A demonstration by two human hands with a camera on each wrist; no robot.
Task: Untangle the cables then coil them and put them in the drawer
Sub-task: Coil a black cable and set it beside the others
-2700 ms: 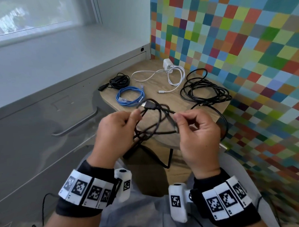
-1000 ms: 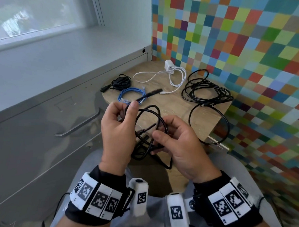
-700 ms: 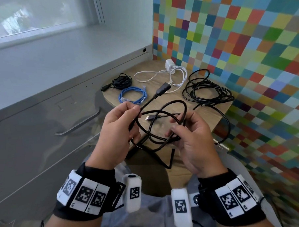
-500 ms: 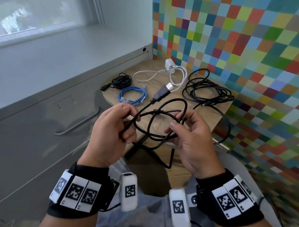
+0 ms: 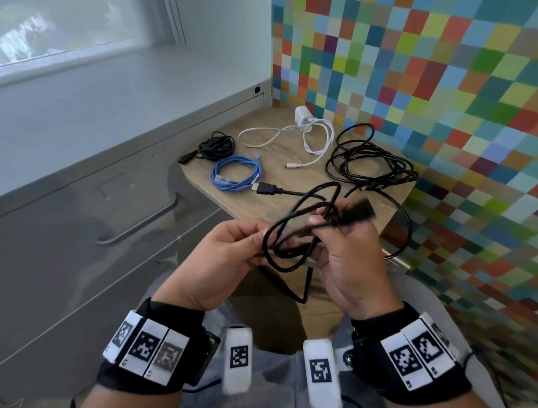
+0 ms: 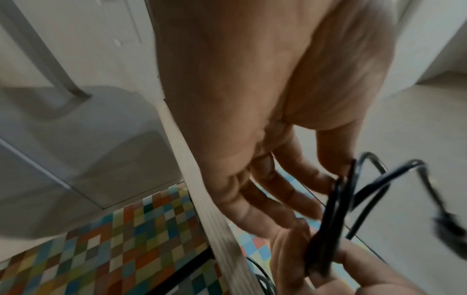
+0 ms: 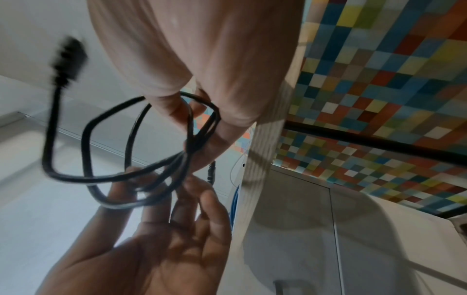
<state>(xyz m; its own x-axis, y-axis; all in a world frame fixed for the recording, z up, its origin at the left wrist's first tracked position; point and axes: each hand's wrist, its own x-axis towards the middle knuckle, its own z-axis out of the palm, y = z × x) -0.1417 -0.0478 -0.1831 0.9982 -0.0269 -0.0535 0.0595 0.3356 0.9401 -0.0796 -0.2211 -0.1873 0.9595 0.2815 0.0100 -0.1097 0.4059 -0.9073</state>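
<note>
I see my right hand (image 5: 348, 256) gripping the black cable's coil (image 5: 296, 233), its loose plug (image 5: 359, 212) pointing right, while my left hand (image 5: 223, 255) pinches the coil's left side.

Bare left hand (image 5: 224, 261) and right hand (image 5: 350, 262), each wrist wrapped in a black fabric band (image 5: 163, 362). Across both bands, a row of white tiles (image 5: 144, 348) printed with black square code patterns. On the inner side of each wrist, a white rounded camera pod (image 5: 237, 359) bearing its own black code mark. Below, grey trousers (image 5: 279, 388); thin black wires near both bands.
</note>
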